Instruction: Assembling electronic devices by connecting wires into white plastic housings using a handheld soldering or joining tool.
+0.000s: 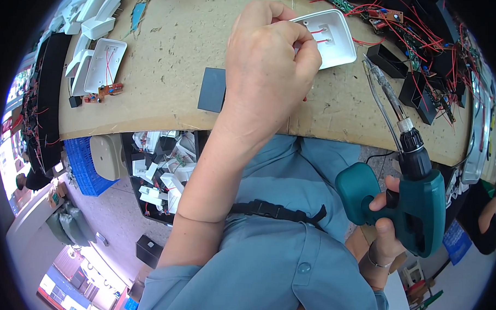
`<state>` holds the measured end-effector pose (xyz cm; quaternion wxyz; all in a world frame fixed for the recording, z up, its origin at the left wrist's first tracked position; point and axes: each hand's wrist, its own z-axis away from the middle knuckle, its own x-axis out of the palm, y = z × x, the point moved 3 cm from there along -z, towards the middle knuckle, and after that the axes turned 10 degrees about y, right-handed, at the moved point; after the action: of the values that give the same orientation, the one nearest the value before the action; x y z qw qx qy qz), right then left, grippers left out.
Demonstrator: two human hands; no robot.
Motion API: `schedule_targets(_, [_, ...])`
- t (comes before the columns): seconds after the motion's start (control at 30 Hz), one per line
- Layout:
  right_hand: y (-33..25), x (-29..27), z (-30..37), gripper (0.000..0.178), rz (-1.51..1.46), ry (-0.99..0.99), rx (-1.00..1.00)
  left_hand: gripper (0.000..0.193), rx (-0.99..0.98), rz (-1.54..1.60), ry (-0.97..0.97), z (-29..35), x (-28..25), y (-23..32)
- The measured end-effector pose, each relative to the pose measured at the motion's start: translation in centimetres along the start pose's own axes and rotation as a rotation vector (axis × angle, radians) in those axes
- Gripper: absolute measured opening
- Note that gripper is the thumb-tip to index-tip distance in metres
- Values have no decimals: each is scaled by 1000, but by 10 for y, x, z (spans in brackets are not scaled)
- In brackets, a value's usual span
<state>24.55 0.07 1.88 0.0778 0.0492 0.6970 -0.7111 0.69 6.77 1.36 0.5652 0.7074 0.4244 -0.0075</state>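
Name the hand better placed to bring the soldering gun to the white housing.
Likely the right hand: it grips the soldering gun, tip near the white housing, while the left hand is busy at the housing.

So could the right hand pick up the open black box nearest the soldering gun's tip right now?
Probably not: the right hand is wrapped around the green soldering gun, so it seems not free to take the open black box.

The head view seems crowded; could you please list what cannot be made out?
In the head view:
White housing: left part, behind the left hand.
Anything inside that hand's curl: blocked by its own back.
Right hand: some fingers, behind the green soldering gun.
Dark grey block: right edge, behind the left wrist.
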Motion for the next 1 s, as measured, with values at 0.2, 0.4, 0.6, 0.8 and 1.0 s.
schedule_targets(0.2, [0, 1, 1, 61, -37, 14, 64, 8, -35, -10, -37, -1, -1, -1])
schedule_targets(0.4, [-1, 1, 2, 60, -32, -6, 29, 7, 236, -27, 165, 8, 2, -19])
schedule_targets(0.6, [-2, 0, 1, 60, -36, -12, 18, 8, 223, -32, 137, 8, 2, -18])
schedule_targets(0.8, [2, -4, -2, 62, 11, 15, -61, 18, 264, -23, 65, 9, -1, -10])
schedule_targets(1.0, [2, 2, 2, 59, -36, 11, -65, 31, 289, -106, 88, 15, -8, -25])
